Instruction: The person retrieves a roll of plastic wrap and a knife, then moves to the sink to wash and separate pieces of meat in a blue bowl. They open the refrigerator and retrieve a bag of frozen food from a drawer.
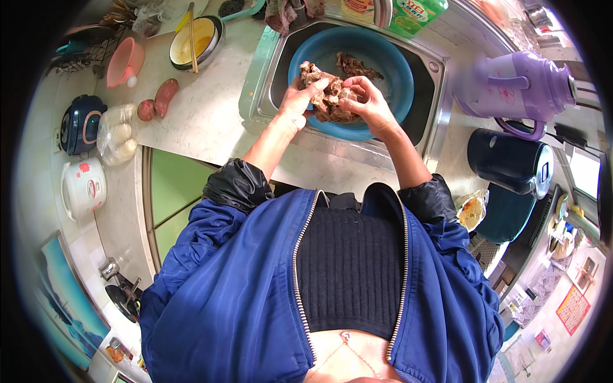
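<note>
My left hand (pixel 296 101) grips a big, rough chunk of brown bony meat (pixel 330 106) from its left side, thumb laid across the top. On the chunk's right side, the fingertips of my right hand (pixel 368 103) are bent in a pinch against it; whether a loose bit sits between them cannot be seen. Both hands are over a round blue plastic basin (pixel 406 88), which stands in a steel sink (pixel 439 86). A smaller dark brown piece of meat (pixel 358 65) lies in the basin, beyond my hands.
Left on the counter are sweet potatoes (pixel 165 97), a pink dipper (pixel 125 62), and a bowl (pixel 197 42) with chopsticks (pixel 193 38) across it. A green detergent container (pixel 415 16) stands behind the sink. A purple thermos flask (pixel 519 86) and a dark blue canister (pixel 507 160) are at right.
</note>
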`<state>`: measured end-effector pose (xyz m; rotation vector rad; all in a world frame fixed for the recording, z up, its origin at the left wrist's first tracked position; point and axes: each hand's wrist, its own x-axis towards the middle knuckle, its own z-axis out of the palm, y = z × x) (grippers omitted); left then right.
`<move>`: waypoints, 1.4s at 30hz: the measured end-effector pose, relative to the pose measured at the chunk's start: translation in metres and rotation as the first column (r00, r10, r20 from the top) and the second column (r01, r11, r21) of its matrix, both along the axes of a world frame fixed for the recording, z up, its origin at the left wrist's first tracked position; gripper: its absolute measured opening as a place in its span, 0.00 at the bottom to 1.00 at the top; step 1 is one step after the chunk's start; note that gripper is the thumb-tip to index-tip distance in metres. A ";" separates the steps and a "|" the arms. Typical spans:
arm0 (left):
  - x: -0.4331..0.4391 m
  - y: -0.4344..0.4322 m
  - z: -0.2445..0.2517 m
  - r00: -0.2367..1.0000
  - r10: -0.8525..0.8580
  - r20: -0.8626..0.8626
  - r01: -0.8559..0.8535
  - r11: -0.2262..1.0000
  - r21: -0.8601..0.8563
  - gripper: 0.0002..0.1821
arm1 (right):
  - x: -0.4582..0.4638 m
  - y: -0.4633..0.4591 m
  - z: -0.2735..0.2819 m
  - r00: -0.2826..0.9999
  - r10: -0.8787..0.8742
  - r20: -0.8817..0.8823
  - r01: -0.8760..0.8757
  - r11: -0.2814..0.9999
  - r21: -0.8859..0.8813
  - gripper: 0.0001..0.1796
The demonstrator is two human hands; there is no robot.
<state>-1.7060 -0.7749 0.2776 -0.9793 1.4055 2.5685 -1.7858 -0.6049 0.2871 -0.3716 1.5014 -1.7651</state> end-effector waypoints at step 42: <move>-0.004 -0.005 -0.010 0.968 0.164 0.190 -0.238 0.842 0.483 0.21 | 0.017 -0.016 0.006 0.806 0.113 -0.580 0.114 0.934 0.340 0.25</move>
